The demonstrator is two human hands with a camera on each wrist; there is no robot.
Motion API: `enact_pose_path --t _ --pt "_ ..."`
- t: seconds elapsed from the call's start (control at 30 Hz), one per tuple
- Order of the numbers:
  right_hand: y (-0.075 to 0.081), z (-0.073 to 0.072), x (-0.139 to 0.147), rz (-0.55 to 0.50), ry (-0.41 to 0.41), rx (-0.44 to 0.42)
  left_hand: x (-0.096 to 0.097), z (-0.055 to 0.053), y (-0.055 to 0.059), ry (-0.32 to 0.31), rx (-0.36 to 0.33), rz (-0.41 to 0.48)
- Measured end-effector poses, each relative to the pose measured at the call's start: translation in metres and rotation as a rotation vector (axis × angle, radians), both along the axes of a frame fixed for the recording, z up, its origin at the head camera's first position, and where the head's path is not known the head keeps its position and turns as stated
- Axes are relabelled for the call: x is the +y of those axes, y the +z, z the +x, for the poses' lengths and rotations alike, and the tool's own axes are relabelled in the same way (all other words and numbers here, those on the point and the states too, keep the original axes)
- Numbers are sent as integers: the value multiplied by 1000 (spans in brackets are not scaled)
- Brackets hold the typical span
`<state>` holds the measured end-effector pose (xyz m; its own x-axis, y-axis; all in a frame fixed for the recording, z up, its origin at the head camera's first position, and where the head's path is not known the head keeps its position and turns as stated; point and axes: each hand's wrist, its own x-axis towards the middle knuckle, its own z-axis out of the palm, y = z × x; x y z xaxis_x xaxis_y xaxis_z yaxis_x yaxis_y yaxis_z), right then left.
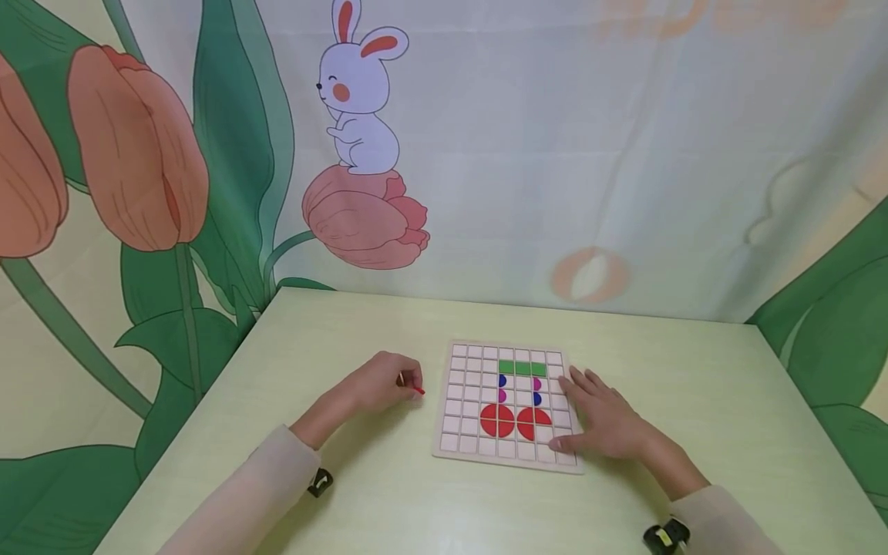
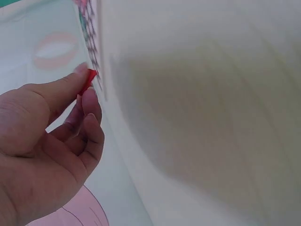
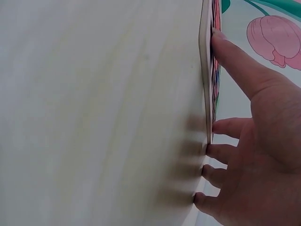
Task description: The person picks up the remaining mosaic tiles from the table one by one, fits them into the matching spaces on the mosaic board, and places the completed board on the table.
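Note:
A square wooden board (image 1: 469, 445) with a white grid lies on the table. Along its upper part runs a green strip (image 1: 523, 368), with small blue and magenta half-rounds below. Lower down are a full red circle (image 1: 497, 420) and a three-quarter red circle (image 1: 533, 423), whose lower right cell is white. Left of the board, my left hand (image 1: 381, 381) pinches a small red piece (image 2: 88, 81) between thumb and fingertips, above the table; its full shape is hidden. My right hand (image 1: 607, 416) rests with spread fingers on the board's right edge, thumb on the lower right cells.
The pale yellow table (image 1: 333, 509) extends around the board on all sides. Behind it hangs a printed cloth (image 1: 499, 154) with a rabbit and tulips. Each wrist wears a small black device, such as the left strap (image 1: 321, 482).

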<state>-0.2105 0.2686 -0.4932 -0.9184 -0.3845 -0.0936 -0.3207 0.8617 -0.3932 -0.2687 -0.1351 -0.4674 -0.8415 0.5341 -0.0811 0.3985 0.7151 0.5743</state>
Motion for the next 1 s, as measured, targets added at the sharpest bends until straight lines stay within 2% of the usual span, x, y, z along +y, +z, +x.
enact_pose_path --t 0.3,0.53,0.73,1.0 --pt "1 1 0 1 -3 -5 23 2 12 -76 25 64" --pt "1 1 -1 2 -9 -10 41 7 14 -61 33 117" --pt "-2 0 -1 6 -10 -5 56 13 17 -97 29 156" --pt "-5 0 -2 2 -25 -11 71 16 15 -137 28 158"
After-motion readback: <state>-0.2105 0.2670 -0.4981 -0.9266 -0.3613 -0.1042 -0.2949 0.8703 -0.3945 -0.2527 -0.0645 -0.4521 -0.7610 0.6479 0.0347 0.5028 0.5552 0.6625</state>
